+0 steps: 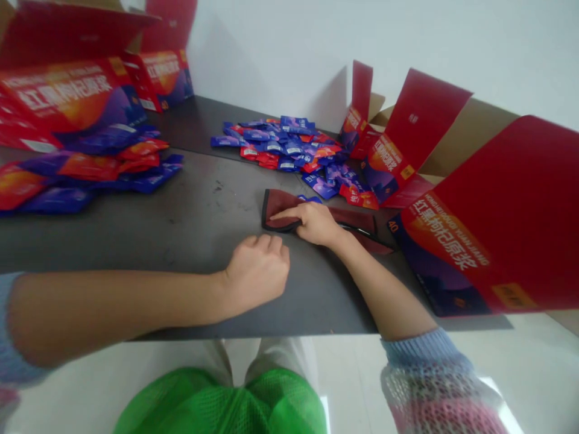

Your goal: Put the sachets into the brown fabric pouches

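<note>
My right hand (318, 223) presses down on a folded maroon cloth (283, 205) with dark edging, its index finger stretched along the fabric and the other fingers curled against it. More of the cloth extends to the right behind my wrist. Just left and nearer to me, my left hand (259, 271) is closed in a fist on the dark tabletop (194, 235), with nothing showing from it. Beyond the cloth lies a pile of blue and red sachets (289, 144), and one blue sachet (310, 198) peeks out right behind my right hand.
Open red cartons stand at the right, the nearest a large carton (488, 241) at the table edge. At the left are another large carton (67, 99), a smaller carton (165, 78) and a second sachet heap (90, 166). A white wall (280, 54) rises behind the table.
</note>
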Demonstrator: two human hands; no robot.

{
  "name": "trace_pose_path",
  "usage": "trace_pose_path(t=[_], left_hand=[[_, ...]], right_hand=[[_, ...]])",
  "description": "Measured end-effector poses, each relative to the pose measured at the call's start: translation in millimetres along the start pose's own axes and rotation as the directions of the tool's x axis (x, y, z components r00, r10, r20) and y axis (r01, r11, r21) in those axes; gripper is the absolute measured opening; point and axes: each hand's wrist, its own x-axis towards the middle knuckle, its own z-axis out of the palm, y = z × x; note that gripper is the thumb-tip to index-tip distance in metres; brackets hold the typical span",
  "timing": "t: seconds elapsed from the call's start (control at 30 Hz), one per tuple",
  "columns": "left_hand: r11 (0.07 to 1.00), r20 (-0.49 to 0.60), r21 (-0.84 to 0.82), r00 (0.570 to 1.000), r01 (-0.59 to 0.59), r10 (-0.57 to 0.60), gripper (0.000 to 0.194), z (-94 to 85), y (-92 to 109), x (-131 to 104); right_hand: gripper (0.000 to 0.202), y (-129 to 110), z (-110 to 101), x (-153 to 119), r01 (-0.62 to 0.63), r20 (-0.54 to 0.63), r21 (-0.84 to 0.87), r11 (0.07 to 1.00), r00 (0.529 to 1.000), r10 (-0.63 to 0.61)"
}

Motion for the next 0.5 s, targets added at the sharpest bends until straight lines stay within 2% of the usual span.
trace_pose_path(t=[0.03,0.1,0.17,0.23,0.3,0.4,0.5], left_hand=[[0.999,-0.02,-0.043,1.0,0.023,-0.023,0.023,1.1,-10,5],[0.972,-0.039,-0.138,0.98,0.188,-0.195,0.025,5.4,-31,19],[0.896,-0.052,-0.26,0.921,0.361,-0.386,0.028,13.4,-51,35],[0.813,-0.013,-0.382,0.877,0.439,-0.48,0.033,24.4,-67,51],[0.788,0.032,-0.429,0.879,0.442,-0.475,0.042,35.8,-78,64],[0.828,0.091,-0.373,0.904,0.419,-0.417,0.056,46.7,-85,74],[0.874,0.15,-0.34,0.937,0.348,-0.315,0.061,47.0,-84,73]], right_hand=[[0.06,1,-1,-1,0.012,0.005,0.023,1.0,1.0,-0.012],[0.051,3,-3,-4,0.012,0.01,0.037,0.999,1.0,-0.013],[0.044,4,-5,-7,0.005,0.021,0.047,0.999,1.0,-0.006],[0.046,6,-6,-11,0.02,0.025,0.087,0.996,0.999,-0.023],[0.053,8,-9,-15,0.044,0.033,0.138,0.99,0.998,-0.049],[0.058,12,-18,-23,0.024,0.084,0.161,0.987,0.996,-0.038],[0.054,18,-31,-32,-0.054,0.089,0.051,0.997,0.995,0.05]])
